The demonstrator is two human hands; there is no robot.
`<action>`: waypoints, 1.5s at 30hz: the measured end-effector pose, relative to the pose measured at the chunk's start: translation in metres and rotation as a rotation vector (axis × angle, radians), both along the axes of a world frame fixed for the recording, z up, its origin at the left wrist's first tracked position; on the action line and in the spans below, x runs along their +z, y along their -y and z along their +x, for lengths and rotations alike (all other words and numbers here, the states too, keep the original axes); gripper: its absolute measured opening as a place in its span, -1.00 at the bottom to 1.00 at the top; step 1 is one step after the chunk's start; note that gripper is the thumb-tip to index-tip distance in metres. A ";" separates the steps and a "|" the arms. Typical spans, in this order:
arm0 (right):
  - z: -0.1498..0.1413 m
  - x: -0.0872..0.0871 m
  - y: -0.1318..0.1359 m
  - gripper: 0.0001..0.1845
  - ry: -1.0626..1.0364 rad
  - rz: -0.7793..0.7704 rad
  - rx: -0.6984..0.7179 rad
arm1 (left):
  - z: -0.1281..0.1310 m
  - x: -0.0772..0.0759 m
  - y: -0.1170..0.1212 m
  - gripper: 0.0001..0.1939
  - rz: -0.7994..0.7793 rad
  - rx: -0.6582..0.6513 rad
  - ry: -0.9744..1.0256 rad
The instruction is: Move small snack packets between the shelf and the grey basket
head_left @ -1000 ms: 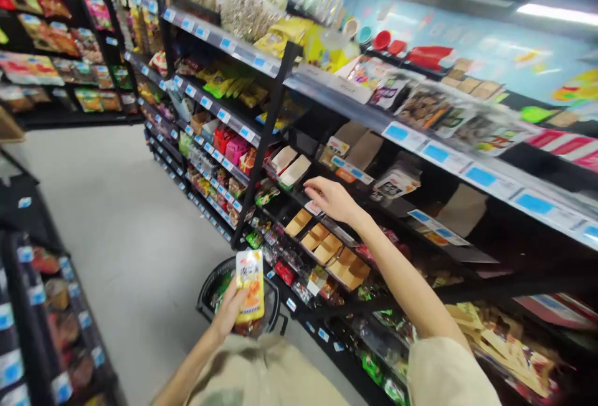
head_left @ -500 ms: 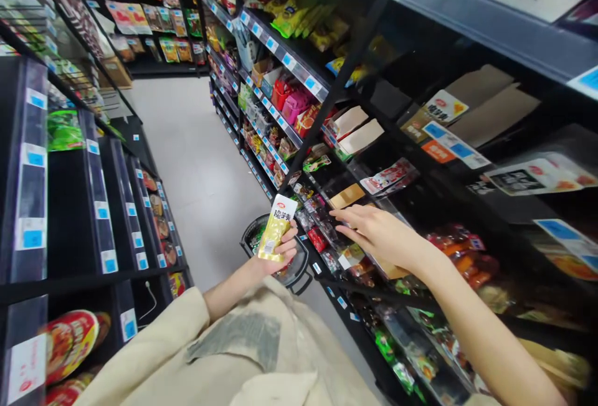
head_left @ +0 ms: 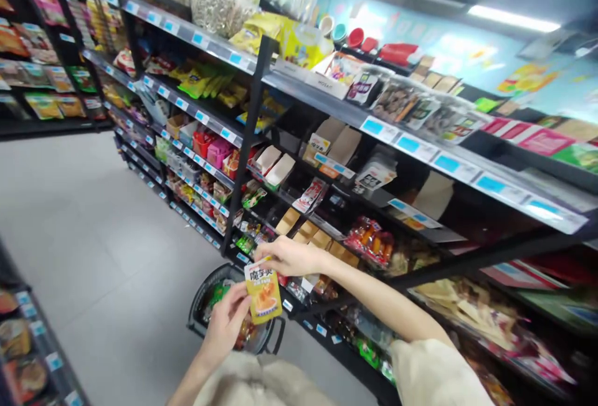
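A yellow snack pouch [head_left: 263, 297] with a pale top is held upright, its printed front turned towards me. My left hand [head_left: 225, 319] pinches its left edge between thumb and fingers. At the pouch's top edge, the bent fingers of my right hand [head_left: 290, 256] close on it from the right, and the fingertips are partly hidden. Below both hands, a dark shopping basket [head_left: 195, 297] stands on the floor with green and brownish packets inside, partly covered by my left hand and the pouch.
A long black shelf rack [head_left: 261, 101] runs along the right with bagged snacks, boxes and blue-white price labels. A cardboard display box [head_left: 343, 144] stands on a middle shelf. Grey floor [head_left: 103, 238] stretches to the left, and another low shelf [head_left: 47, 337] borders it.
The view has swung right and up. My right hand has come from beside the shelf to the pouch. The pouch now shows its other face, and my left hand grips its edge.
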State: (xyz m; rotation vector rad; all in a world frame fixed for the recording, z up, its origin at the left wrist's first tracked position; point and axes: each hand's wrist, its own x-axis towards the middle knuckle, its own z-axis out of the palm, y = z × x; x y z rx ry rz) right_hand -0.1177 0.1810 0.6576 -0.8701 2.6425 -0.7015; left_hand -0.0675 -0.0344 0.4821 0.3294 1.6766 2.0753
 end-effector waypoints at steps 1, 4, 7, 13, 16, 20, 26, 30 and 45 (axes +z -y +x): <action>-0.002 0.007 -0.007 -0.85 -0.071 -0.010 -0.032 | 0.000 0.000 -0.001 -0.45 0.003 0.001 0.023; -0.012 0.042 -0.039 -0.81 -0.481 -0.104 -0.334 | -0.001 -0.001 -0.002 -0.37 0.010 0.035 0.077; -0.029 0.079 -0.082 -0.75 -1.019 -0.227 -0.722 | -0.004 -0.009 0.002 -0.35 -0.010 0.022 0.097; -0.070 0.100 -0.149 -0.65 -1.324 -0.083 -0.853 | -0.010 -0.032 0.009 -0.42 -0.116 -0.100 0.025; -0.096 0.096 -0.167 -0.65 -1.240 -0.059 -0.862 | -0.012 -0.036 0.011 -0.46 -0.173 -0.121 -0.028; -0.134 0.100 -0.187 -0.68 -1.116 -0.102 -1.009 | -0.012 -0.036 0.015 -0.47 -0.202 -0.112 -0.047; -0.176 0.107 -0.215 -0.78 -0.740 0.011 -1.115 | -0.014 -0.050 0.028 -0.39 -0.125 -0.093 0.136; -0.177 0.108 -0.211 -0.65 -0.633 0.107 -1.019 | -0.016 -0.060 0.040 -0.36 -0.133 -0.010 0.212; 0.024 -0.084 -0.129 -0.61 -0.274 0.163 -0.423 | 0.005 -0.176 0.074 -0.58 -0.370 0.007 0.394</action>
